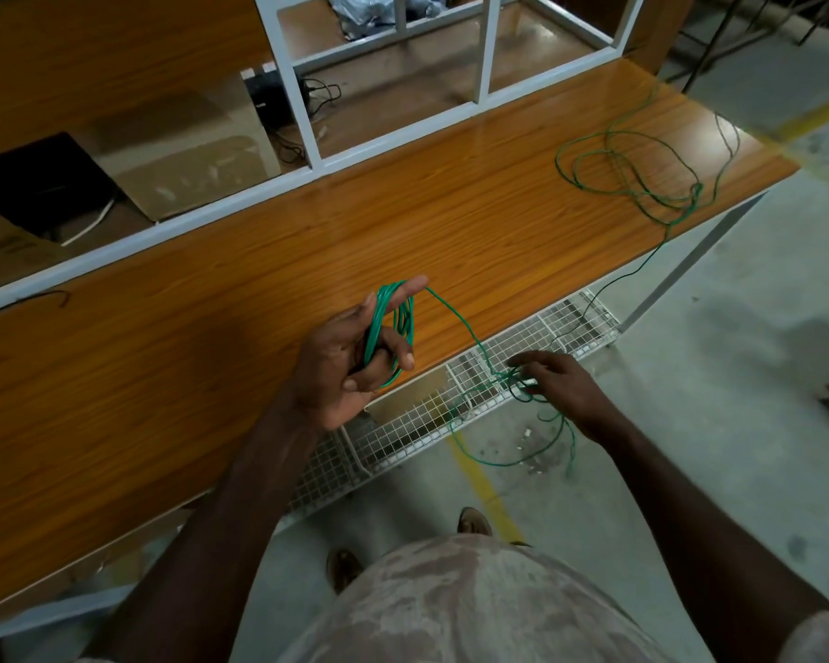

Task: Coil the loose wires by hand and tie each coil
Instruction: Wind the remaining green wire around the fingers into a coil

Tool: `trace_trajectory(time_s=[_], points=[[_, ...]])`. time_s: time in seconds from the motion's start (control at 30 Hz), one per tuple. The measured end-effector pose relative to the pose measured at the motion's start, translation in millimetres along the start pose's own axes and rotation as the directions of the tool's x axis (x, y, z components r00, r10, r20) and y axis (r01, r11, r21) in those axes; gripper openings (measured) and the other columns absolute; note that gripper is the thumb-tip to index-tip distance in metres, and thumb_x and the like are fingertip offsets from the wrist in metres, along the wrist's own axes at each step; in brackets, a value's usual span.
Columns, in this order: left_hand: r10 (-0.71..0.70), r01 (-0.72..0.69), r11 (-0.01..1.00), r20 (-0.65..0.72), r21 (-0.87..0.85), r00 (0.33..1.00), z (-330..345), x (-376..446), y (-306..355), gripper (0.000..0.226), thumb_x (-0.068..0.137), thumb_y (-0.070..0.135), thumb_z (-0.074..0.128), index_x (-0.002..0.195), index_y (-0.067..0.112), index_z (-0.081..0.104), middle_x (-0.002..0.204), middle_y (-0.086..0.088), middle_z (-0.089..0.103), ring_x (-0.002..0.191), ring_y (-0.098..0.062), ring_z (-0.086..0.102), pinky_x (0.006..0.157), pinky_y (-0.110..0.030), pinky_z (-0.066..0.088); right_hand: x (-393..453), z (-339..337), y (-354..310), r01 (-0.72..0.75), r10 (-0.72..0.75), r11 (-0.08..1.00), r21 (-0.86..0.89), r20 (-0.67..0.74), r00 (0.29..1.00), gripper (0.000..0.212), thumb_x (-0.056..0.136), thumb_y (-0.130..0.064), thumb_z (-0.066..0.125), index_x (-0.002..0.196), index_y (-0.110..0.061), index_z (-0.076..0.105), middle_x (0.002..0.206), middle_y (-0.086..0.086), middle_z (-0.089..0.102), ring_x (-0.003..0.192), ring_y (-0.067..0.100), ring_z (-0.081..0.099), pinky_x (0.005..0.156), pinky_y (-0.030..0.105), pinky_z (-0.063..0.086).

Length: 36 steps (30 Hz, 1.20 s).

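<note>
The green wire [455, 318] runs from a small coil [393, 327] wound round the fingers of your left hand [341, 361], held up over the near edge of the wooden table [211, 375], across to your right hand [556, 380], which sits lower and to the right, above the wire-mesh shelf [403, 423] under the table. Your left hand grips the coil, with the forefinger stretched out as a peg for the loops and the other fingers curled over the strands. Your right hand has its fingers bent down into a tangled bunch of the same wire; it looks to be pinching it, though the blur makes the exact hold hard to read. Below that hand slack hangs in loops toward the concrete floor [690, 471], and a thin strand climbs past the table's edge to a loose heap of wire [642, 169] on the far right of the tabletop. This wire looks thin, light and springy, so expect it to hold a curve yet want to spring open if you relax the left hand. It will likely kink and snag on itself rather than break. Take it just beyond the tangle with a light pinch, let it slide through your fingertips as you feed each turn, and watch that the trailing part does not catch on the mesh.
</note>
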<state>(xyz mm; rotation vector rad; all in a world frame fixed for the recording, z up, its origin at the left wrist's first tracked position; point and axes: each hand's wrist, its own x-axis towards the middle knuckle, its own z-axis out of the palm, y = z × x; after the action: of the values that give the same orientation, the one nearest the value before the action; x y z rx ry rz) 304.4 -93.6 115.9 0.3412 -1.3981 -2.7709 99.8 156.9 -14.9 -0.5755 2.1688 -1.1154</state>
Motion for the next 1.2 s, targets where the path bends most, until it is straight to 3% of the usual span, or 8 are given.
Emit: trace_trajectory(time_s=[0.07,0.13,0.27,0.4,0.57,0.87,1.07,1.2], points=[[-0.011,0.011,1.0,0.009,0.023,1.0,2,0,-2,0.054,0.116,0.037,0.023,0.16,0.013,0.046,0.075,-0.013,0.074,0.035,-0.008,0.017,0.043,-0.026,0.01,1,-1,-9,0.111,-0.157,0.831,-0.546,-0.038,0.987,0.029,0.104,-0.015,0.061,0.126,-0.026,0.077,0.152,0.008,0.059,0.133,0.033,0.059,0.104,0.049,0.051],[-0.018,0.017,0.999,0.019,0.028,1.0,5,2,-5,0.055,0.116,0.037,0.024,0.16,0.013,0.045,0.075,-0.013,0.074,0.035,-0.008,0.018,0.042,-0.026,0.01,-4,0,-27,0.122,-0.274,0.668,-0.734,-0.09,0.957,0.049,0.096,-0.006,0.067,0.139,-0.027,0.069,0.166,0.005,0.043,0.147,0.036,0.045,0.112,0.06,0.042],[-0.026,0.025,0.999,0.053,0.026,0.998,16,4,-9,0.054,0.115,0.036,0.027,0.159,0.012,0.046,0.077,-0.014,0.074,0.035,-0.007,0.02,0.041,-0.026,0.01,-20,2,-85,0.381,-0.385,0.907,-0.179,0.01,0.923,0.081,0.082,0.01,0.058,0.154,-0.026,0.051,0.165,0.002,0.046,0.148,0.022,0.048,0.12,0.044,0.045],[-0.013,0.012,1.0,0.082,0.014,0.997,24,8,-6,0.054,0.115,0.036,0.026,0.16,0.012,0.045,0.077,-0.014,0.074,0.035,-0.007,0.02,0.04,-0.024,0.012,-40,31,-112,0.191,-0.358,0.886,0.422,0.363,0.86,0.061,0.094,0.012,0.063,0.148,-0.013,0.05,0.142,0.014,0.065,0.137,0.024,0.061,0.111,0.045,0.054],[0.099,-0.096,0.993,0.038,-0.072,0.994,20,8,9,0.055,0.117,0.036,0.022,0.162,0.01,0.039,0.084,-0.01,0.077,0.037,-0.007,0.02,0.039,-0.019,0.015,-42,56,-92,0.086,-0.242,0.868,0.489,0.266,0.933,0.023,0.114,-0.015,0.049,0.118,0.005,0.058,0.088,0.017,0.063,0.083,0.028,0.064,0.088,0.05,0.054],[0.318,-0.263,0.934,-0.23,0.243,0.92,38,34,12,0.052,0.118,0.036,0.027,0.167,0.019,0.023,0.154,-0.004,0.059,0.085,-0.027,0.077,0.06,-0.024,0.055,-68,83,-96,-0.025,-0.179,0.946,0.322,0.588,0.788,0.033,0.116,-0.034,0.044,0.126,-0.005,0.056,0.087,0.023,0.062,0.074,0.039,0.065,0.079,0.062,0.06],[0.413,-0.026,0.33,-0.12,0.944,0.903,2,41,-18,0.055,0.116,0.042,0.031,0.168,0.035,0.015,0.153,-0.001,0.056,0.086,-0.013,0.077,0.063,-0.031,0.065,-78,71,-108,0.082,-0.151,0.988,0.13,0.719,0.678,0.017,0.112,-0.021,0.056,0.126,-0.012,0.056,0.091,0.016,0.069,0.068,0.023,0.067,0.064,0.036,0.058],[0.252,0.165,-0.031,-0.152,0.986,0.956,-36,28,-33,0.049,0.114,0.048,0.028,0.154,0.022,0.041,0.098,-0.005,0.074,0.072,-0.022,0.071,0.063,-0.047,0.06,-61,42,-95,0.291,-0.179,0.942,-0.165,0.486,0.855,0.019,0.106,-0.007,0.057,0.11,-0.017,0.073,0.087,0.0,0.075,0.071,0.009,0.07,0.068,0.031,0.059]])
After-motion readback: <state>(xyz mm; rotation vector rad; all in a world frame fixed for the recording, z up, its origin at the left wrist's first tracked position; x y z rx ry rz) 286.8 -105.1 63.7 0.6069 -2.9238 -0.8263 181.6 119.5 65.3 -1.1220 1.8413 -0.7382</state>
